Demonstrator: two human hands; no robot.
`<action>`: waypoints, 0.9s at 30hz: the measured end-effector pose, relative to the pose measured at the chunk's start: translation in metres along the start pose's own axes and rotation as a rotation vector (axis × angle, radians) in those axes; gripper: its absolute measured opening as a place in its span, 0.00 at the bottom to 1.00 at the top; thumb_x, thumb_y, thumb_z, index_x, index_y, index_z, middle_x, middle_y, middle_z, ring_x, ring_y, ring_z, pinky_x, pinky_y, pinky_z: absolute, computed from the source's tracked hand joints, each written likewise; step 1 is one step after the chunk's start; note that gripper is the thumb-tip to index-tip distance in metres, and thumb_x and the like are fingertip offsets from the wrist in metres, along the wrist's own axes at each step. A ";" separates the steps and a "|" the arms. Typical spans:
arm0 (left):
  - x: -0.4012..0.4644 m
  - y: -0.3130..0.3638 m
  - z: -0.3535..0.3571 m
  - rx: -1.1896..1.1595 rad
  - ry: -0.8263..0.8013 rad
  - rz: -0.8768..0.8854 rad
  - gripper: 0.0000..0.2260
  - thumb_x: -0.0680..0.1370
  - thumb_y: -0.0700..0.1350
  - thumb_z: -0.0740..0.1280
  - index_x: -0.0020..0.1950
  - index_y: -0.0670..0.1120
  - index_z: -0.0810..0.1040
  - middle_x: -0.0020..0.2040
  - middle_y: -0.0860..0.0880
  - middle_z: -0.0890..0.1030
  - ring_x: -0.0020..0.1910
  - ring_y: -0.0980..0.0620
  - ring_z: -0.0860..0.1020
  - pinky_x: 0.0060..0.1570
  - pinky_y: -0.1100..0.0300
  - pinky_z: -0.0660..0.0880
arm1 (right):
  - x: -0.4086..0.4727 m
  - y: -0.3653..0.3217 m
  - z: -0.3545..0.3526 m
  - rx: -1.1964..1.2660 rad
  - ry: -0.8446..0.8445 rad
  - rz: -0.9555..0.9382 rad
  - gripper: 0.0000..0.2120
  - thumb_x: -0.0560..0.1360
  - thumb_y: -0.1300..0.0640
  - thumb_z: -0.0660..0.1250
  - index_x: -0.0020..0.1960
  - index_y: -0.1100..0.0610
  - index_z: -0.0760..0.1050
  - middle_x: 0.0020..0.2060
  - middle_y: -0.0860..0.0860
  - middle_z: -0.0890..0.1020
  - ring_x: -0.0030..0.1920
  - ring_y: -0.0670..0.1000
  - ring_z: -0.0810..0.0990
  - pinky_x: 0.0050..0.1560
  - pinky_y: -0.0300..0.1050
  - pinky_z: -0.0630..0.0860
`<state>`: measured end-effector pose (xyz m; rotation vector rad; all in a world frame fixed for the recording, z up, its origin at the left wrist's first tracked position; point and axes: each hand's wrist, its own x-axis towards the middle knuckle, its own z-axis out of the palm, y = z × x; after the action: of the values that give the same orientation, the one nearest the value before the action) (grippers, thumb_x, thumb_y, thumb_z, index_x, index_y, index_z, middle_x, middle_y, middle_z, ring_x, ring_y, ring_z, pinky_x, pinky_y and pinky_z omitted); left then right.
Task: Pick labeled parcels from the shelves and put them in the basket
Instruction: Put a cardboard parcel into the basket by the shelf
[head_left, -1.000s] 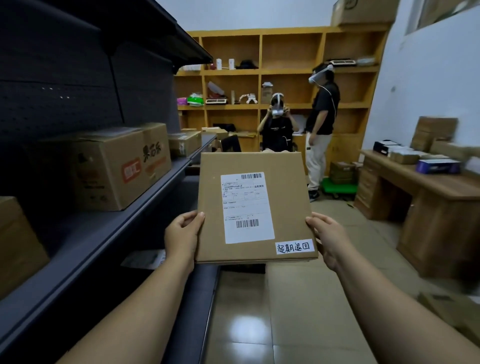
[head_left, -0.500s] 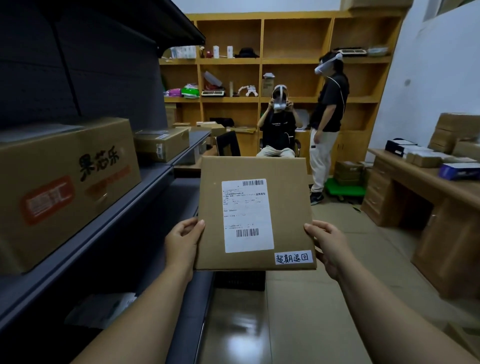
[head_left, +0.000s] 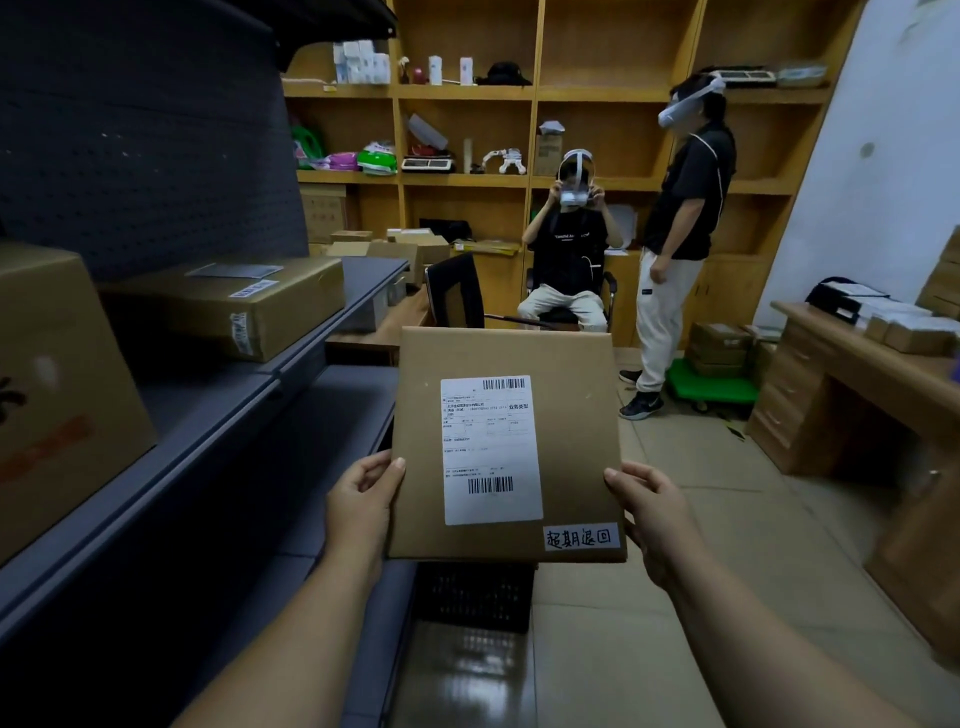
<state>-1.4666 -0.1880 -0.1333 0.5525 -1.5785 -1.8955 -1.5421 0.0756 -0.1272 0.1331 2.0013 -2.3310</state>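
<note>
Vs 0.5 s ago: camera has moved forward along the aisle, the printed carton (head_left: 62, 395) on the grey shelf (head_left: 291, 358) now sits at the far left edge, mostly cut off, and the flatter taped box (head_left: 228, 304) behind it is much closer. The flat parcel (head_left: 506, 447) is held the same way, upright, face to camera, centre of view, out in the aisle beside the shelf. Left hand (head_left: 361, 506) grip is clamped on the parcel's lower left edge, thumb on the front face; right hand (head_left: 652, 512) grip is clamped on the lower right edge, thumb on front. Black basket (head_left: 475, 597) sits on the floor directly below the parcel, partly hidden by it; parcel is not in it yet. Writing: white shipping label (head_left: 491, 449) with 2 barcodes, 1 at top right and 1 near the bottom; fine print too small to read except "业务类型". Small white sticker (head_left: 581, 537) at the lower right corner, handwritten "超期退回". Print on the left carton is blurred, unreadable. Background: 1 person seated (head_left: 569, 260), 1 person standing (head_left: 680, 234), both wearing headsets, in front of wooden shelving (head_left: 535, 93); wooden desk (head_left: 852, 374) at right carries small boxes.
</note>
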 end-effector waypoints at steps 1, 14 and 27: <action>0.012 -0.004 0.005 0.002 0.000 -0.004 0.06 0.75 0.39 0.69 0.52 0.44 0.79 0.40 0.52 0.80 0.36 0.58 0.77 0.29 0.74 0.73 | 0.012 0.001 0.003 0.002 0.003 0.002 0.11 0.75 0.59 0.68 0.56 0.56 0.72 0.48 0.54 0.80 0.44 0.52 0.81 0.37 0.45 0.78; 0.213 -0.060 0.072 0.047 -0.032 -0.083 0.07 0.75 0.40 0.69 0.53 0.44 0.79 0.43 0.50 0.82 0.38 0.57 0.78 0.35 0.67 0.74 | 0.213 0.025 0.081 0.004 0.061 0.046 0.12 0.74 0.58 0.69 0.56 0.55 0.72 0.48 0.51 0.80 0.45 0.48 0.80 0.38 0.42 0.76; 0.376 -0.134 0.124 0.162 -0.058 -0.192 0.04 0.74 0.44 0.71 0.48 0.50 0.80 0.44 0.52 0.83 0.42 0.56 0.80 0.40 0.62 0.74 | 0.378 0.059 0.133 -0.042 0.141 0.128 0.07 0.73 0.57 0.70 0.49 0.52 0.75 0.45 0.50 0.81 0.43 0.48 0.81 0.35 0.42 0.75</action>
<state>-1.8473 -0.3396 -0.2154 0.7487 -1.7826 -1.9481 -1.9143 -0.0624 -0.2063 0.4212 2.0347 -2.2575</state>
